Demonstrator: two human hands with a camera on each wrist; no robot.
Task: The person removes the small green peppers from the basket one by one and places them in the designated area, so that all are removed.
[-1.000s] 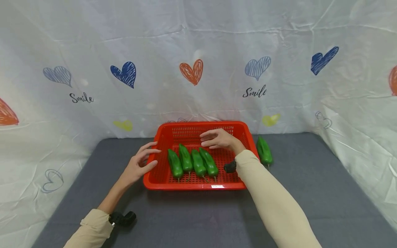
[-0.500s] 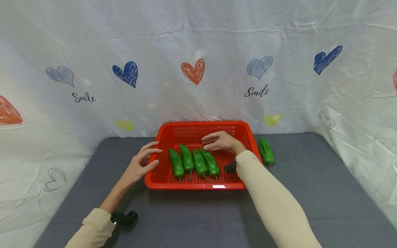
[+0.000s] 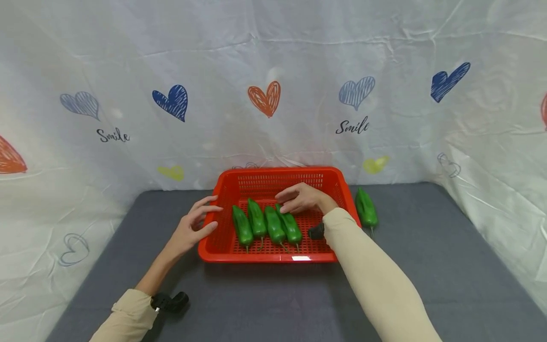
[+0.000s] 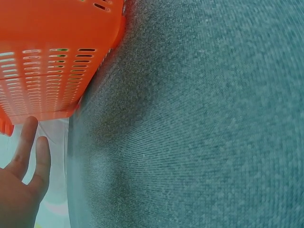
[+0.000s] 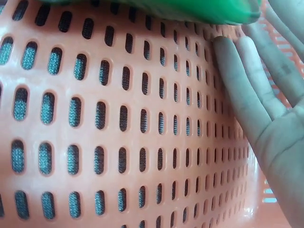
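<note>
Several long green peppers (image 3: 274,225) lie side by side in a red slotted plastic basket (image 3: 260,257), stems towards me. My right hand (image 3: 302,198) is inside the basket at the far tip of the rightmost pepper (image 3: 290,230), partly covering it. In the right wrist view its fingers (image 5: 242,85) are straight beside the tip of a green pepper (image 5: 213,10), low over the slotted floor; whether they touch the pepper I cannot tell. My left hand (image 3: 190,229) is at the basket's left rim with fingers spread. Its fingers (image 4: 42,159) show past the basket wall in the left wrist view.
Another green pepper (image 3: 365,209) lies on the grey cloth-covered table (image 3: 265,304), just right of the basket. A white sheet (image 3: 213,66) printed with hearts hangs behind the table. Black camera mounts (image 3: 170,302) sit at the wrists.
My right hand has moved slightly down and nearer, from above the basket to the rightmost pepper's tip. The left hand and the peppers have stayed in place.
</note>
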